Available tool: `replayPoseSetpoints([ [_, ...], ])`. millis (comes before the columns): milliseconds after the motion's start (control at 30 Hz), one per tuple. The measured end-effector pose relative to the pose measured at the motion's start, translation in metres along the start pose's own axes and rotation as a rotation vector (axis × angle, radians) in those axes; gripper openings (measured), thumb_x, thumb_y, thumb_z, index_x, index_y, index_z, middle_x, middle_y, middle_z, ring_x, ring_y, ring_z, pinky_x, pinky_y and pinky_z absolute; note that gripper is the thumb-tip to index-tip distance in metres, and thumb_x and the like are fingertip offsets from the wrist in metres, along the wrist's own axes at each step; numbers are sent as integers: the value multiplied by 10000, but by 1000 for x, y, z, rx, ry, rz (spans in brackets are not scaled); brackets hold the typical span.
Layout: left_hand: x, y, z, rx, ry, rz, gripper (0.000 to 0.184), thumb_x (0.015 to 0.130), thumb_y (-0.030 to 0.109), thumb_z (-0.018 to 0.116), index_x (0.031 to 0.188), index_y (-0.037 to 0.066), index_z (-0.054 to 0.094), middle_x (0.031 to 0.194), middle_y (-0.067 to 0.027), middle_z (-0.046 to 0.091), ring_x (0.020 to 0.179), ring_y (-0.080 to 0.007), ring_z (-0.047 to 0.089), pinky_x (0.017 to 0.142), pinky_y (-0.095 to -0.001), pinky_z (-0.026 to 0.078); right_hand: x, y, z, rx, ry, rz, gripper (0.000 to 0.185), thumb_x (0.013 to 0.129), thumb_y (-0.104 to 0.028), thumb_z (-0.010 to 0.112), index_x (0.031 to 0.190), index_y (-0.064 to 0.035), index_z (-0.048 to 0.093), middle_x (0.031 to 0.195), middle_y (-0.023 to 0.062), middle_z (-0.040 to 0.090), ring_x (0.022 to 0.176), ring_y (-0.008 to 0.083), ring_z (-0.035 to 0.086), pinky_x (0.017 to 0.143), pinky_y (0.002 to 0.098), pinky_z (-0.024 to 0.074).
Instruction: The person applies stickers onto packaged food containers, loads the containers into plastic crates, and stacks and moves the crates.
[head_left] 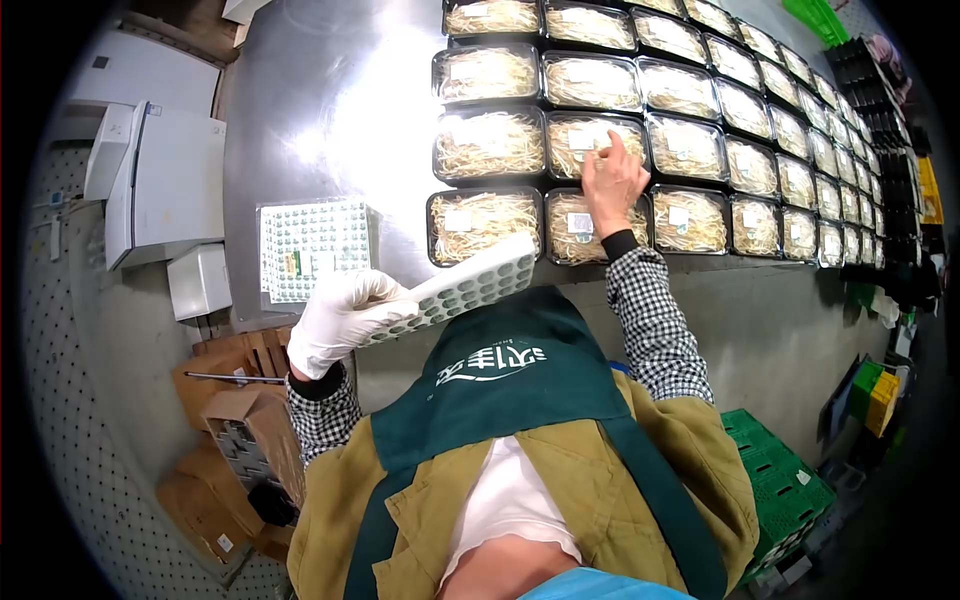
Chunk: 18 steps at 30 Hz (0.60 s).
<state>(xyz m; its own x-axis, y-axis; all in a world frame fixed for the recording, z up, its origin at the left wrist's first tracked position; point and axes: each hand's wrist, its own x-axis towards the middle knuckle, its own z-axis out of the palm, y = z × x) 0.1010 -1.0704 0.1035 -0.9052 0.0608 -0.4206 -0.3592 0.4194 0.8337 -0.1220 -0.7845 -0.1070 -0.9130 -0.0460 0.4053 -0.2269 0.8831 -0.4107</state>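
Note:
My left hand (345, 318), in a white glove, is closed on a sheet of round green labels (470, 290), tilted in front of the apron. My bare right hand (613, 185) reaches over the packed trays with its fingers apart and fingertips at the film of a tray of bean sprouts (575, 160) in the second row from the near edge. Below my wrist, a nearer tray of bean sprouts (570, 222) bears a white square label. To its left stands another labelled tray (480, 218). Whether a label sits under my right fingertips, I cannot tell.
Several rows of filmed black trays (690, 150) stretch rightward across the metal table (320, 60). A stack of label sheets (315, 245) lies at its near left. Cardboard boxes (245, 440) stand on the floor at left, a green crate (770, 480) at right. Stacked black trays (880, 120) rise at far right.

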Motion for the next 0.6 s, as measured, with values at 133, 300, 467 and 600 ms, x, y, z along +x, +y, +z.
replayPoseSetpoints([
  [133,3,2,-1,25,66,135,143,831,87,670,933,-14,666,718,-13,644,625,-52,570,556,-190,461,26,25,8,111,126,7,264,767,-185,642,1006,-80,598,1001,75,588,974,262,536,831,406,387],
  [300,13,11,3,153,199,292,119,816,30,650,932,18,672,706,-3,624,599,-52,557,528,-183,438,95,12,54,353,99,122,153,756,-250,661,760,-98,678,1046,61,611,1033,256,520,872,420,383],
  [467,20,25,6,186,287,258,126,816,-13,621,926,29,669,710,1,625,571,-45,535,486,-183,417,118,1,59,-101,9,47,216,752,-260,663,897,-103,631,1011,89,561,1005,252,504,847,424,369],
  [600,24,19,9,74,317,251,132,829,18,625,955,9,661,736,0,627,581,-38,525,493,-173,402,111,-3,31,575,-351,147,233,815,-268,665,891,-53,618,887,79,605,852,172,538,713,288,423],
])
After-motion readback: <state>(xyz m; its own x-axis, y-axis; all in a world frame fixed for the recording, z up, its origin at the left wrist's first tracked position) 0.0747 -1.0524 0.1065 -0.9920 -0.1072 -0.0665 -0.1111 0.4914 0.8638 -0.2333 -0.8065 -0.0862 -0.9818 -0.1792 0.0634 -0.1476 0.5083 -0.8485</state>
